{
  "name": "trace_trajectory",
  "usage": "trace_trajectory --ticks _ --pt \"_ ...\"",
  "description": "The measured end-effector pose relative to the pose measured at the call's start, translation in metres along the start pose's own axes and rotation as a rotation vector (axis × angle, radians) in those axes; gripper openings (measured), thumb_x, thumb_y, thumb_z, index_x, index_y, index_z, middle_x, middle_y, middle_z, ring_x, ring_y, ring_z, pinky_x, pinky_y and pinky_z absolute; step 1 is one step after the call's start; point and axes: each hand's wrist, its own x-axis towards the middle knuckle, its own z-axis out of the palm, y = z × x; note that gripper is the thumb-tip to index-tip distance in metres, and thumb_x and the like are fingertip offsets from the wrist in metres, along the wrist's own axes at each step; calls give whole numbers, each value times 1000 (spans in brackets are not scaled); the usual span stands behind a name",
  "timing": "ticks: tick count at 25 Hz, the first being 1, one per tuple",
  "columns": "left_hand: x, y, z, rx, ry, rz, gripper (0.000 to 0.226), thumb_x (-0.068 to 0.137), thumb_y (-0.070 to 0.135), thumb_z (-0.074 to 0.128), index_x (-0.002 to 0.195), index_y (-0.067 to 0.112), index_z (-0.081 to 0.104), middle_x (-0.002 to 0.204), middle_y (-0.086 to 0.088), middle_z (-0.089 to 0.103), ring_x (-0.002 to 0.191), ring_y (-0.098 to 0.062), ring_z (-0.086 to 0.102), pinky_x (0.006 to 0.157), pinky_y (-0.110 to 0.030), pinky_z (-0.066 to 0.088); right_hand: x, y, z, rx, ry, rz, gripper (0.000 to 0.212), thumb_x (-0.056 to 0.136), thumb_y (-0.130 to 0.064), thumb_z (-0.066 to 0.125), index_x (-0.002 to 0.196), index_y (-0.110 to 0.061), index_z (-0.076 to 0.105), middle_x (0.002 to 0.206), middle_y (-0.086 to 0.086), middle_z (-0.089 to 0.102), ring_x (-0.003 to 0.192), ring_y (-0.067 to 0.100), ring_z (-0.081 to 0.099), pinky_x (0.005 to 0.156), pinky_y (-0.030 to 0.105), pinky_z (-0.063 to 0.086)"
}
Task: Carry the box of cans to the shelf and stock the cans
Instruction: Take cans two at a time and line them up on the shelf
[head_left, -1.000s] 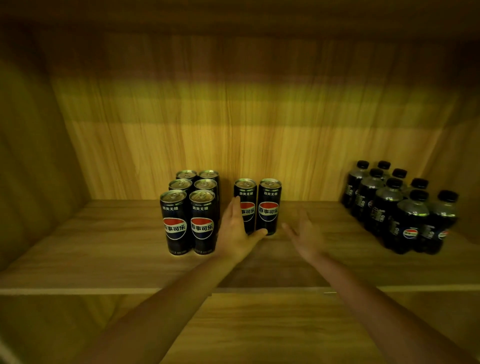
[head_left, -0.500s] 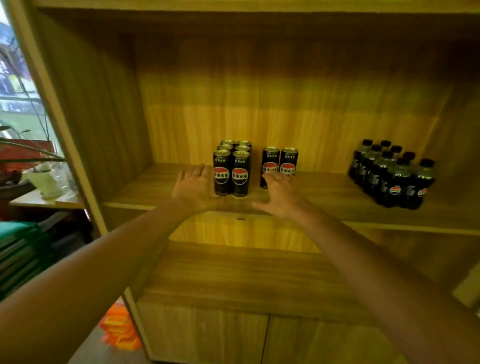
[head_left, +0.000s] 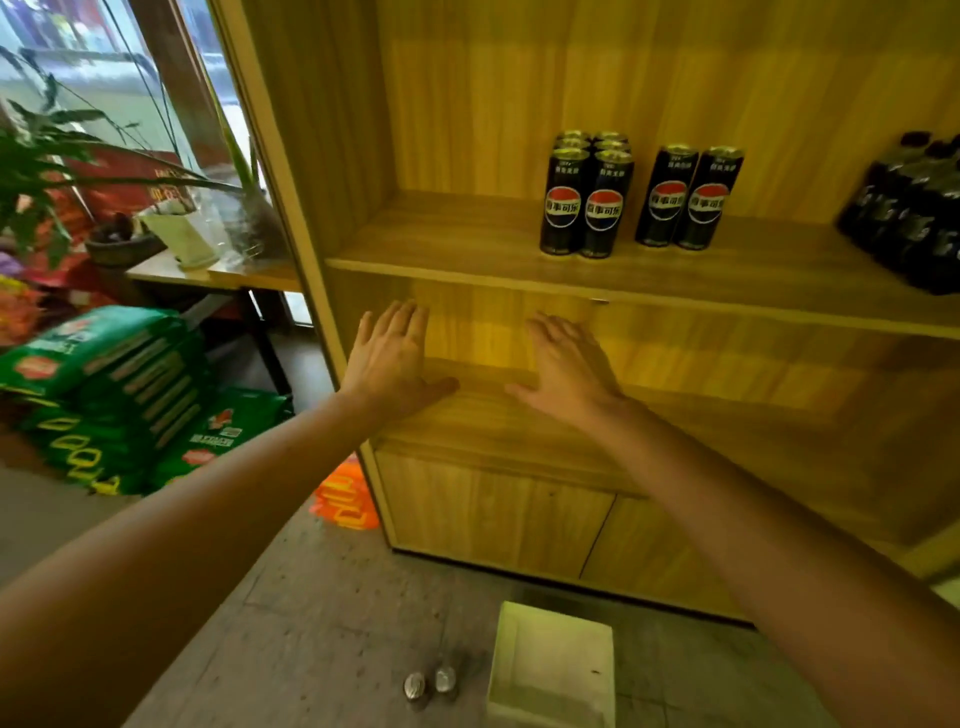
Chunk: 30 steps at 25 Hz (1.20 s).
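Several black cola cans (head_left: 587, 197) stand in a tight block on the wooden shelf (head_left: 467, 244), with two more cans (head_left: 688, 200) just to their right. My left hand (head_left: 389, 358) and my right hand (head_left: 569, 369) hover open and empty in front of the lower shelf, well below the cans. A pale open box (head_left: 553, 665) lies on the floor in front of the cabinet, and two can tops (head_left: 430, 683) stand on the floor just left of it.
Dark cola bottles (head_left: 919, 218) crowd the shelf's right end. Cabinet doors (head_left: 498, 514) close the bottom. Left of the cabinet are stacked green sacks (head_left: 114, 395), an orange pack (head_left: 345, 496), a table with plants (head_left: 171, 234) and a window.
Both hands have let go of the cans and drawn back and down from the shelf. My view has pulled away and tilted down, which brings the floor, the box and two cans into sight.
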Motion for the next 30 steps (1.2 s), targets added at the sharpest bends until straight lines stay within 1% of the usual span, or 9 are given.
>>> trace_trajectory --ticks 2,7,12,15,17,19,21,26,30 --pt "-7 -31 34 2 -4 14 96 77 57 57 146 10 9 157 -10 12 146 -25 8 118 -43 4 4 -20 45 24 -42 11 82 80 -49 56 142 -10 18 154 11 18 140 26 20 117 41 15" --pt "-23 -102 141 -25 -109 80 97 78 56 57 147 10 6 158 -10 10 146 -26 6 120 -44 4 7 -60 176 94 -175 80 80 83 -44 55 143 -12 13 155 9 12 142 25 14 118 42 11" --pt "-55 -140 265 -57 -218 64 94 79 51 59 147 11 7 158 -9 11 146 -24 7 119 -41 4 -20 -72 317 138 -294 146 81 83 -44 55 143 -10 14 154 11 17 141 26 17 118 42 13" --pt "-89 -161 363 -59 -255 64 95 79 52 58 147 11 6 158 -9 11 146 -24 8 119 -41 3 -49 -66 417 169 -354 127 81 83 -44 56 143 -10 14 154 11 17 142 25 16 117 39 14" --pt "-111 -175 425 -49 -346 48 95 79 53 57 147 11 4 158 -8 9 146 -24 6 119 -40 1 -69 -57 481 165 -425 133 81 84 -44 54 143 -9 12 155 10 15 142 24 15 118 36 13" --pt "-144 -193 525 -69 -406 -3 97 80 53 56 147 11 1 158 -8 5 146 -23 4 119 -40 -1 -98 -56 584 207 -459 146 82 84 -44 55 144 -10 12 155 10 14 142 23 15 117 34 13" --pt "-155 -199 558 -88 -460 -3 98 80 55 56 147 12 -1 159 -7 3 146 -22 3 118 -39 -3 -111 -50 612 251 -511 199 84 82 -45 58 143 -11 12 155 9 15 142 24 16 116 33 14" --pt "-203 -210 724 -148 -503 3 106 72 64 59 147 15 2 158 -5 9 146 -22 9 119 -40 1 -153 -43 776 370 -613 120 92 74 -50 65 144 -19 13 154 4 18 141 21 20 113 35 24" --pt "-234 -208 803 -254 -533 -13 115 62 70 62 147 18 4 157 -5 15 143 -23 16 119 -39 9 -182 -36 851 573 -600 168 103 65 -47 74 143 -23 12 153 2 21 140 20 24 112 37 28"
